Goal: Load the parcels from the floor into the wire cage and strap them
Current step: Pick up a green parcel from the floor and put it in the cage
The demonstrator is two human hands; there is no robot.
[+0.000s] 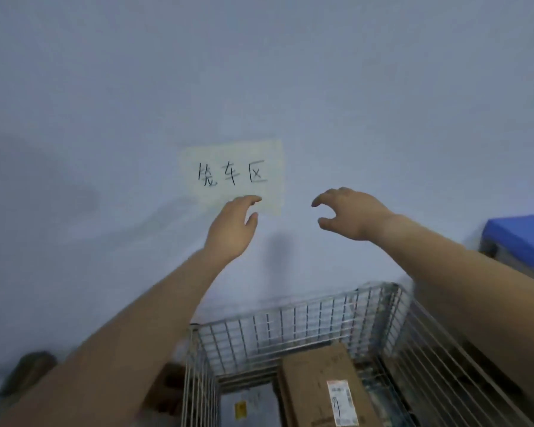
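Note:
A wire cage (290,322) stands against the wall at the bottom of the view. Inside it lies a brown cardboard parcel (309,377) with a white shipping label, and beside it a pale parcel (247,408) with a yellow sticker. My left hand (233,226) and my right hand (349,214) are both raised high above the cage, in front of the wall. Their fingers are spread and curled, and neither holds anything. No strap is in view.
A paper sign (232,177) with handwritten characters is stuck on the pale wall behind my hands. A blue-topped object (521,238) sits at the right edge. A brown box (167,389) rests on the floor left of the cage, and a dark object (25,374) lies further left.

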